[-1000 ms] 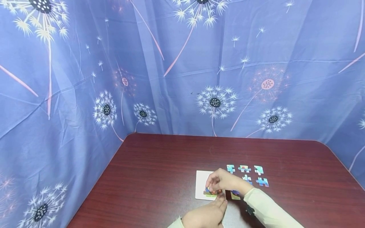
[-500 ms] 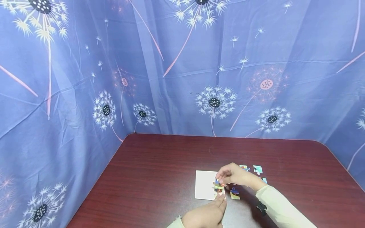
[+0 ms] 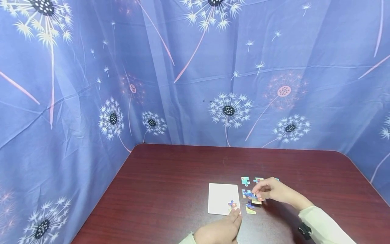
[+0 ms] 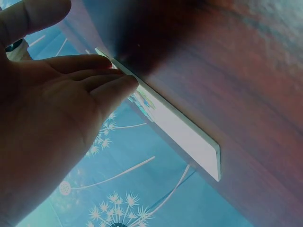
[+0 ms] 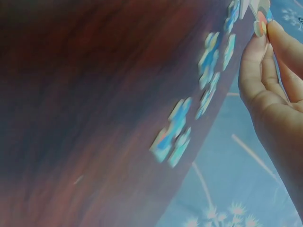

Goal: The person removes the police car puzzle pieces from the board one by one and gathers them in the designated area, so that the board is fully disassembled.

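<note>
My left hand (image 3: 218, 229) lies at the near right corner of a white square puzzle board (image 3: 220, 196), its straight fingertips touching that corner. One puzzle piece (image 3: 233, 205) sits on the board just beyond these fingertips. The left wrist view shows the fingers extended over the board (image 4: 187, 135). To the right of the board, my right hand (image 3: 278, 193) pinches another puzzle piece (image 3: 256, 201) between thumb and fingers, among the loose pieces. In the right wrist view the pinched piece (image 5: 261, 24) is at the fingertips, partly hidden.
Loose puzzle pieces lie right of the board, including a light-blue piece (image 3: 245, 181), a blue piece (image 3: 245, 193) and a yellow-green piece (image 3: 251, 209). Some are partly covered by the right hand. A blue dandelion-print curtain (image 3: 189, 112) stands behind the dark red table (image 3: 158, 189).
My right hand has moved right, from over the board to the loose pieces, carrying the pinched piece. The left hand stays at the board's corner.
</note>
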Tool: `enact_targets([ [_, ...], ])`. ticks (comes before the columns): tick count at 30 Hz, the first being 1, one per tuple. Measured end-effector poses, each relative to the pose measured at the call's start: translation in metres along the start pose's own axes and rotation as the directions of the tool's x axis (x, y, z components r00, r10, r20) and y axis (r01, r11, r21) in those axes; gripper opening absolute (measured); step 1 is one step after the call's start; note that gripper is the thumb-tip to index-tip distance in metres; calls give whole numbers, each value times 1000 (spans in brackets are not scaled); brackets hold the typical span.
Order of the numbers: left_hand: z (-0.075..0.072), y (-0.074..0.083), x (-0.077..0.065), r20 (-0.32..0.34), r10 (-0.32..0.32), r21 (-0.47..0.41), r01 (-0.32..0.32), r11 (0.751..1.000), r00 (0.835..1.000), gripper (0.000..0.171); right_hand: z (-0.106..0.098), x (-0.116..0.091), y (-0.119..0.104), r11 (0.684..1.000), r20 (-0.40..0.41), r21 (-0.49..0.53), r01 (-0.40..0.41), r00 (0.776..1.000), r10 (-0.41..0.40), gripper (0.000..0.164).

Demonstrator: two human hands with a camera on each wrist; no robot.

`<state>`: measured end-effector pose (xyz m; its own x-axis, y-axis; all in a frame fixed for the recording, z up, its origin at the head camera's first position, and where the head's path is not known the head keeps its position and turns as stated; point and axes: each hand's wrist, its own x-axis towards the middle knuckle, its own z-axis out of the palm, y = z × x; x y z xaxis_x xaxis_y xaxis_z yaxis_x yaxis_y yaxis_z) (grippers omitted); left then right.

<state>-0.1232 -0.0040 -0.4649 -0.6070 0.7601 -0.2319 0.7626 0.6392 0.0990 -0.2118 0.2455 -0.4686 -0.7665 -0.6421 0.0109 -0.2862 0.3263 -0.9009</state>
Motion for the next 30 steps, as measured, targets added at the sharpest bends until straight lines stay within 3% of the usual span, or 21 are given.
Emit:
enact_targets([
  [10, 0, -2, -1, 19, 17, -28, -16, 999, 1000, 69, -7, -30, 16, 999, 30, 46, 7, 999, -9, 18],
  [18, 0, -3, -2, 16, 19, -15, -18, 1000, 1000, 68, -3, -34, 24, 991, 90, 130, 26, 995, -38, 19],
  [30, 0, -3, -2, 13, 29, 18, -29, 999, 999, 67, 2, -33, 21, 1000, -1, -20, 19, 1000, -19, 16],
])
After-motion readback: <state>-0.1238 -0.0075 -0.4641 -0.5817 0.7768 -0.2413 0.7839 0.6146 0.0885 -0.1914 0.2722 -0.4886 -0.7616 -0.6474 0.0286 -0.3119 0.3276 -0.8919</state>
